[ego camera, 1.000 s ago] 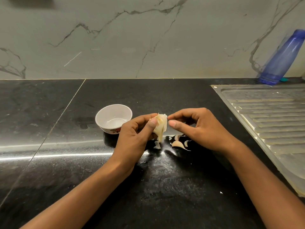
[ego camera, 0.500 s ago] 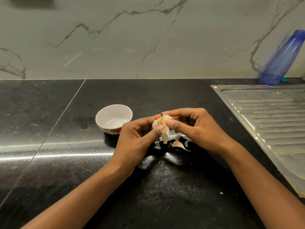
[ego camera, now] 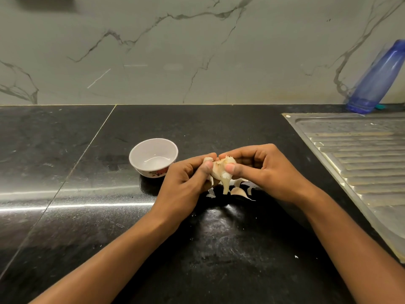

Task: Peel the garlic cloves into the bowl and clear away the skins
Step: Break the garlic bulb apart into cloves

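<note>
Centrally, white bowl (ego camera: 153,157) stands upright, glossy interior showing, just left of the hands. Left hand (ego camera: 186,178) and right hand (ego camera: 263,170) both pinch garlic clove (ego camera: 220,172) between thumbs and fingertips; skins (ego camera: 237,191) lie beneath on countertop (ego camera: 87,150).

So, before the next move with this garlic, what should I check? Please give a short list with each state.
1. Left hand and right hand both grip the garlic: ok.
2. Garlic fully peeled: not ok, skin hangs from it.
3. Bowl upright beside the left hand: ok.
4. Counter free of scraps: not ok, some lie under the hands.
5. More cloves waiting: cannot tell.
</note>
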The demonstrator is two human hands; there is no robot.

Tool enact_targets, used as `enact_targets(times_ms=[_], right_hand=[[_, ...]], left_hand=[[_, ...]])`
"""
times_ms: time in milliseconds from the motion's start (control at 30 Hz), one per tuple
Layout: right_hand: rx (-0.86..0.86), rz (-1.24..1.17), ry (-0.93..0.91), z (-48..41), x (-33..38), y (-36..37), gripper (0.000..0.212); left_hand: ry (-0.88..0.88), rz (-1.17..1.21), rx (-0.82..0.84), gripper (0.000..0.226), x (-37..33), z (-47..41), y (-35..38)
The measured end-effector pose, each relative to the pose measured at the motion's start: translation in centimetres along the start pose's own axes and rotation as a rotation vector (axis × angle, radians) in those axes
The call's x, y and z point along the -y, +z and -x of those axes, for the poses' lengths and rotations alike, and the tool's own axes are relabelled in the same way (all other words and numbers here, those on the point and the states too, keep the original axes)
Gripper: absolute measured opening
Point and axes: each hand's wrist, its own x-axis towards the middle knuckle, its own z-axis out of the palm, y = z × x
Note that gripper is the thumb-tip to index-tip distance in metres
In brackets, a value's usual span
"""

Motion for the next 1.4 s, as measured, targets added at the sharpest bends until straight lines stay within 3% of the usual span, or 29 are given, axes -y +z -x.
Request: enact_targets(times_ms=[100, 200, 433, 700, 867, 1067, 1267, 1400], right_hand=[[-0.036, -0.001, 0.000, -0.1, -0.1, -0.4, 0.024], [-0.123, 0.014, 0.007, -0.4, -0.4, -1.2, 0.020], [-0.414, -0.005, 0.047, -1.2, -1.3, -3.0, 0.013], [-0.397, -0.003, 0.055, -1.4, -1.1, -2.2, 0.012], [-0.398, -0.002, 0.054, -1.3, -1.1, -2.1, 0.012], [-0.402, -0.003, 0.064, -1.3, -1.2, -2.0, 0.013], [-0.339, -0.034, 0.062, -1.1, -0.8, -1.7, 0.014], [-0.226, -0.086, 0.058, -0.9, -0.5, -1.2, 0.019]], left_hand=[[-0.031, 0.096, -0.042, 0.026, -0.2, 0.0, 0.1], [-0.002, 0.020, -0.080, 0.025, 0.2, -0.1, 0.0], [0.133, -0.289, -0.024, 0.018, 0.5, 0.2, 0.4], [0.252, -0.817, 0.135, 0.016, 0.5, 0.4, 1.8], [0.243, -0.832, 0.166, 0.027, 0.1, 0.8, 2.0], [0.224, -0.709, 0.134, 0.023, -0.2, 0.5, 1.2], [0.234, -0.706, 0.039, 0.040, -0.2, 0.2, -0.5], [0.244, -0.612, -0.073, 0.031, -0.2, 0.1, -0.5]])
